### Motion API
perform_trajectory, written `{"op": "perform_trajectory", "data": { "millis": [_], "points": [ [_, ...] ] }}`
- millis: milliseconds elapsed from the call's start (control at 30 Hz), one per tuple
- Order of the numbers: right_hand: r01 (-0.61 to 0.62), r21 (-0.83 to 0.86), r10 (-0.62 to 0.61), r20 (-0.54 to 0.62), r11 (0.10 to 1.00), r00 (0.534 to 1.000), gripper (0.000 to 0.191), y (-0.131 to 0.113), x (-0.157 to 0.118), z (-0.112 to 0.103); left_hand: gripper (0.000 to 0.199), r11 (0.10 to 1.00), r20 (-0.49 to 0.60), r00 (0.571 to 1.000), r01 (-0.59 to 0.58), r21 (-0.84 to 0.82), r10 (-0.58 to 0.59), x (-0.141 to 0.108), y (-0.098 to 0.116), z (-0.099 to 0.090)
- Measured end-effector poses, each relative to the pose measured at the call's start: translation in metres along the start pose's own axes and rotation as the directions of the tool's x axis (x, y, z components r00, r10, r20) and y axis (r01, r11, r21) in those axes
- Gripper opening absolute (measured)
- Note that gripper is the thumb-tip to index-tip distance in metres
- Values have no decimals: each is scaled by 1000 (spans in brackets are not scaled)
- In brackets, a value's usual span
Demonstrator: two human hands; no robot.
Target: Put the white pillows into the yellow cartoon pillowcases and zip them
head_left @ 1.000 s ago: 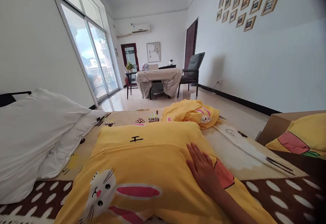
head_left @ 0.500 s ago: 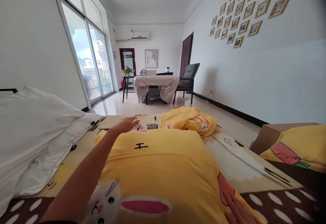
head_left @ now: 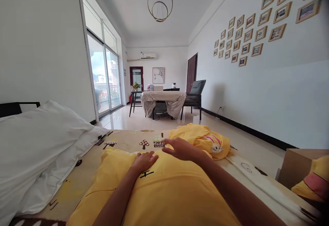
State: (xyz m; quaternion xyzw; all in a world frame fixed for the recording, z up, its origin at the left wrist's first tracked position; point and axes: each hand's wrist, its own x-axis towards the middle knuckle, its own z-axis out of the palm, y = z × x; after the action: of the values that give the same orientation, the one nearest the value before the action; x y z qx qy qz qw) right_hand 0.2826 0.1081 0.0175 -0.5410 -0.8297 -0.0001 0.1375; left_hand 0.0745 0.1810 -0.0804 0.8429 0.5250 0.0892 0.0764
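A large yellow pillow point(head_left: 164, 188) with a black letter-like mark lies in front of me on the patterned bed cover point(head_left: 77, 185). My left hand point(head_left: 145, 161) rests on the pillow's far part, its fingers spread and holding nothing. Just right of it, my right hand point(head_left: 177, 147) is above the pillow's far edge, fingers apart and nothing in them. A crumpled yellow cloth point(head_left: 191, 131) with a rabbit print lies beyond the right hand on the bed.
White pillows point(head_left: 51, 143) are piled at the left. A cardboard box point(head_left: 295, 164) with a yellow item point(head_left: 315, 181) stands at the right. Farther off are a covered table point(head_left: 163, 96) and a dark chair point(head_left: 196, 92).
My right hand has moved from the pillow's near right side to its far edge. My left hand has come down onto the pillow. The camera view has tilted up.
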Motion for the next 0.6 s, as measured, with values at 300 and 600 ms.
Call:
{"op": "perform_trajectory", "data": {
  "millis": [300,600],
  "points": [
    [-157,11,156,72,988,985,44,-6,63,138,34,970,-28,971,239,44,-237,-4,-61,18],
    [-273,147,264,81,951,961,48,112,35,142,47,903,45,903,428,-28,-426,-3,-125,22]
  ]
}}
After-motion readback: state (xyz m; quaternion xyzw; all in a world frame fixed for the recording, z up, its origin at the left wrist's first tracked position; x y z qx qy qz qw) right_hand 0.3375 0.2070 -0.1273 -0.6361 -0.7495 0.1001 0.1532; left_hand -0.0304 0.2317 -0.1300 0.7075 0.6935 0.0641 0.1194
